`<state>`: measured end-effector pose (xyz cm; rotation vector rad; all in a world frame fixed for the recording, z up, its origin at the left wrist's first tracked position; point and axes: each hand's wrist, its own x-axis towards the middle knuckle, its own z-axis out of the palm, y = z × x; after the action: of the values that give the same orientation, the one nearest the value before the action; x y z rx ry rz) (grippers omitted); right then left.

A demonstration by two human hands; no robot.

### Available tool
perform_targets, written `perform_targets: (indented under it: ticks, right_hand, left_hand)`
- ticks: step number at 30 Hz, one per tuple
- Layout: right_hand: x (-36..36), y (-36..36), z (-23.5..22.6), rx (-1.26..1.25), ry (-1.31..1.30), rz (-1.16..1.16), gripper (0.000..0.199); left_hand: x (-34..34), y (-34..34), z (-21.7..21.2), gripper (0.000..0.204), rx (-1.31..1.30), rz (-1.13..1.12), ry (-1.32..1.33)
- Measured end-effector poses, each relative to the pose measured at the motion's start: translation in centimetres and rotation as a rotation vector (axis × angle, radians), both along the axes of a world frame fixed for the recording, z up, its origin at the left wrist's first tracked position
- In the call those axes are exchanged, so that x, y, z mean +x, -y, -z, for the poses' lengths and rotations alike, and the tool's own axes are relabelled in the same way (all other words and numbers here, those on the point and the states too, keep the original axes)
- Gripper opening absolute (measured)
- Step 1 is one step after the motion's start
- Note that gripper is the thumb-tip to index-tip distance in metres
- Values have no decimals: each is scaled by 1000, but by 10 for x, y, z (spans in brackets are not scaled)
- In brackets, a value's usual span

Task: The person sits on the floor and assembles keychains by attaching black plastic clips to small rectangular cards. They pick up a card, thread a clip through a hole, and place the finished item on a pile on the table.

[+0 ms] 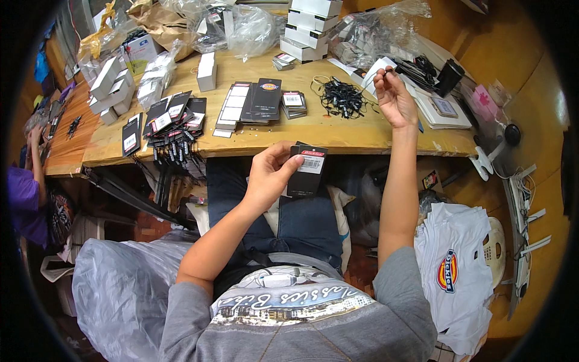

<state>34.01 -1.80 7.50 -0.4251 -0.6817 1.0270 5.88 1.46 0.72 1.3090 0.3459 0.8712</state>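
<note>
My left hand is closed around a few black hang tags with white barcode labels, held over my lap just off the table's front edge. My right hand is raised above the right of the table, fingers pinched at a small dark bit too tiny to name. Left of it lies a tangled heap of black tag strings. Stacks of black and white tags sit beyond my left hand, beside a smaller labelled stack. Further left, a pile of tags has black strings hanging over the edge.
White boxes are stacked at the back, with others at the left. Clear plastic bags line the far side. White shirts lie at my right. Another person's purple sleeve shows at far left.
</note>
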Motion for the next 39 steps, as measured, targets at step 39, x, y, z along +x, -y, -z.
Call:
perform_targets:
  ticks: [39]
  right_hand:
    - [-154, 80, 23, -63, 391, 353, 5]
  left_hand:
    - [-21, 2, 6, 17, -181, 265, 170]
